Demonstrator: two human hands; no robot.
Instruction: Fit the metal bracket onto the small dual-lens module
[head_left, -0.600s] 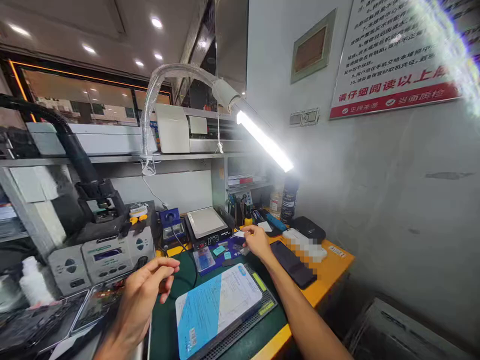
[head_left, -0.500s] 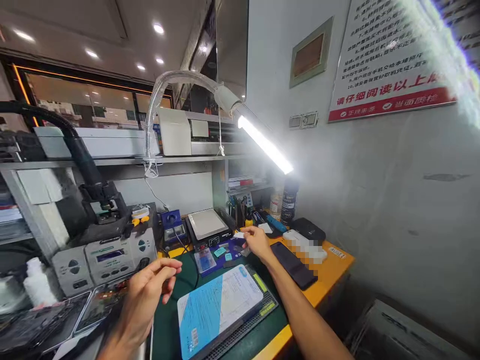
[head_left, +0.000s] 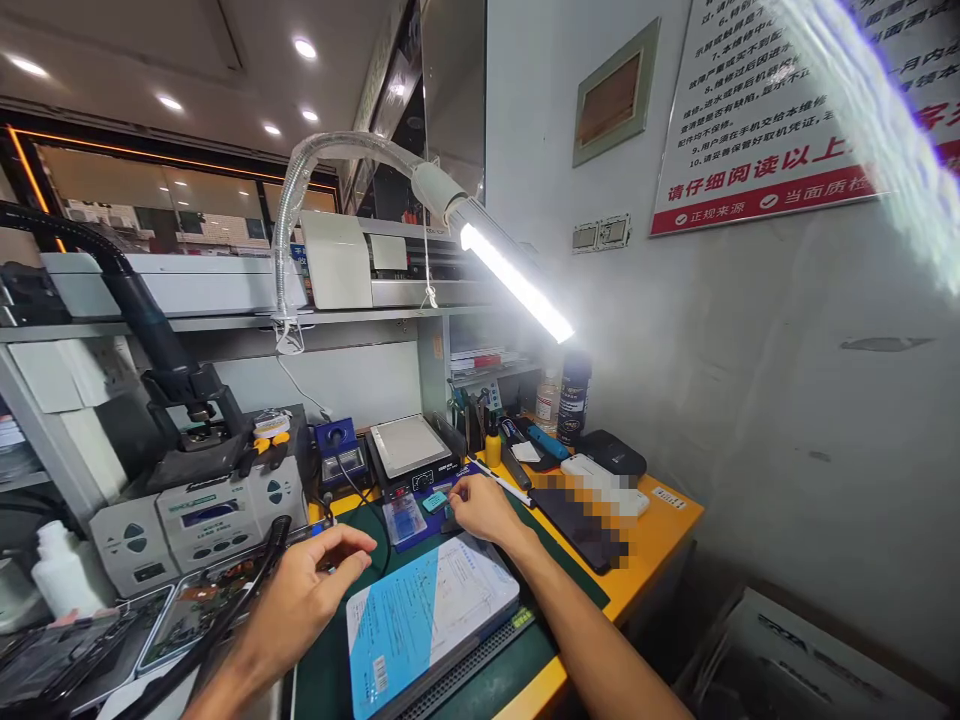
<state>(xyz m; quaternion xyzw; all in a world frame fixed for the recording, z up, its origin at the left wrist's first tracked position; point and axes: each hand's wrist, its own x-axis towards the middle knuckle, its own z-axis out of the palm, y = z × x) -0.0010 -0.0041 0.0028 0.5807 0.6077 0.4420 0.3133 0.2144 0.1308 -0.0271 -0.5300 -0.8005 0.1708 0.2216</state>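
My left hand (head_left: pixel 311 590) hovers left of a blue and white flat box (head_left: pixel 431 610), its thumb and index finger apart with nothing between them. Beyond the box, my right hand (head_left: pixel 486 510) reaches over a purple-blue mat (head_left: pixel 420 535). Its fingertips are pinched together beside a small teal piece (head_left: pixel 435 501); whether anything sits between them is too small to tell. A clear plastic case (head_left: pixel 405 520) lies on the mat to the left. Under the box is a dark perforated pad (head_left: pixel 450 692).
A lit tube lamp (head_left: pixel 517 283) arches over the bench. Behind the mat stands a flat-topped heating plate (head_left: pixel 409 447). To the right lie a black phone (head_left: pixel 581 525) and a white pen-like stick (head_left: pixel 501 482). A grey control station (head_left: pixel 202 520) and a black hose (head_left: pixel 255 570) flank my left hand.
My right hand has moved left and lower over the mat, uncovering the white stick. My left hand's thumb and index finger have spread apart. The view has shifted slightly.
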